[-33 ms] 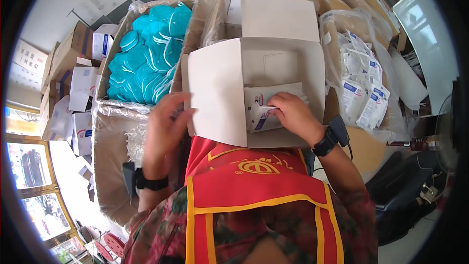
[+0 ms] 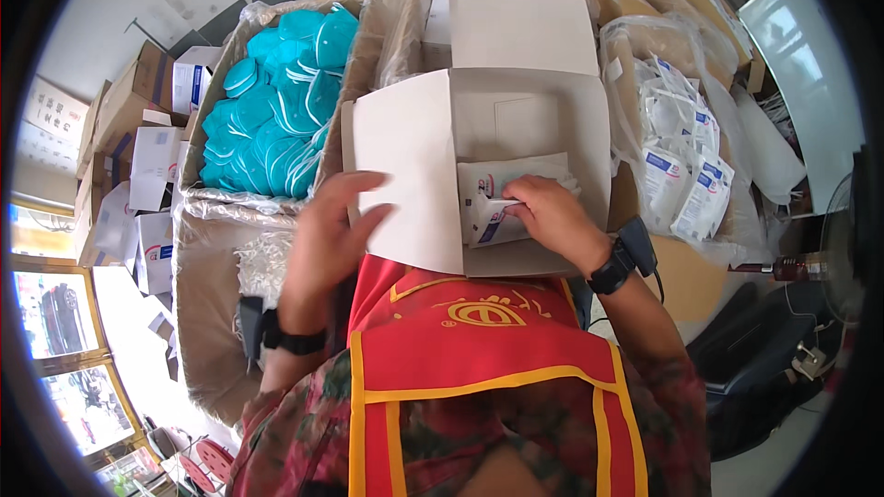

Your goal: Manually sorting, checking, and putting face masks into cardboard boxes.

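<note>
An open white cardboard box [image 2: 582, 110] stands in front of me with its flaps spread out. In it lies a stack of white flat packets [image 2: 502, 173] with blue and red print. My right hand [image 2: 557, 221] reaches into the box, thumb and fingers pinched on the edge of a packet. My left hand [image 2: 333, 230] is at the box's left flap [image 2: 405, 166], fingers and thumb apart, holding nothing. Whether it touches the flap I cannot tell.
At the left, a lined carton [image 2: 195, 152] holds many teal cup-shaped masks [image 2: 276, 110]. A plastic-lined carton [image 2: 635, 212] on the right holds more packets [image 2: 704, 193]. Small white boxes [image 2: 155, 166] are stacked far left. A black seat [image 2: 764, 368] stands at the lower right.
My left hand has moved slightly right, further over the box's left flap. The right hand keeps its pinch on the packet, nearly still.
</note>
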